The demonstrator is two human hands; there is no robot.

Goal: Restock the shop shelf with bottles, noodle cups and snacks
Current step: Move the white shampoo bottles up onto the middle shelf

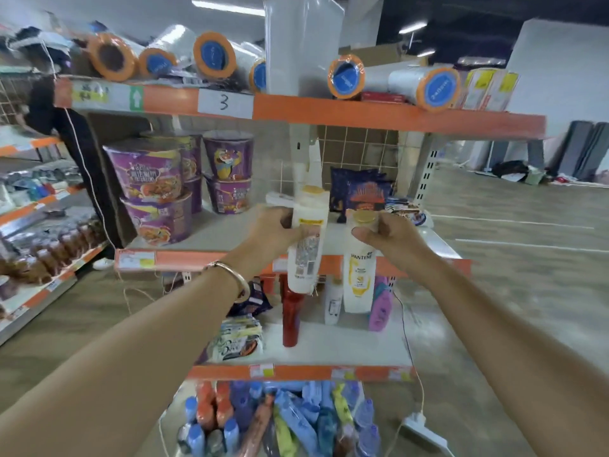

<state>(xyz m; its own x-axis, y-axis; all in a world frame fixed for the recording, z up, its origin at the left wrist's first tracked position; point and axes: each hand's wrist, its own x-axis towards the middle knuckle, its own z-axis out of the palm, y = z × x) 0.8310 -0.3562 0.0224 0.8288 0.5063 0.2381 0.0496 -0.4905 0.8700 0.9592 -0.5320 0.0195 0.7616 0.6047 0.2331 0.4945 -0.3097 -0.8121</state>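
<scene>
I hold two white shampoo bottles with gold caps in front of the middle shelf [211, 235]. My left hand [275, 227] grips the left bottle [304, 255] by its upper body. My right hand [384, 234] grips the right bottle [359, 278], labelled Pantene, just under its cap. Purple noodle cups [155, 192] are stacked on the middle shelf at the left. A dark blue snack bag [359, 189] stands at the back right of that shelf.
The lower shelf [346, 344] carries a red bottle [291, 318], a small white bottle [333, 305], a purple bottle [380, 305] and snack packs [240, 338]. Several bottles fill the bottom level [276, 420]. Film rolls lie on the top shelf [379, 113]. A power strip [425, 433] lies on the floor.
</scene>
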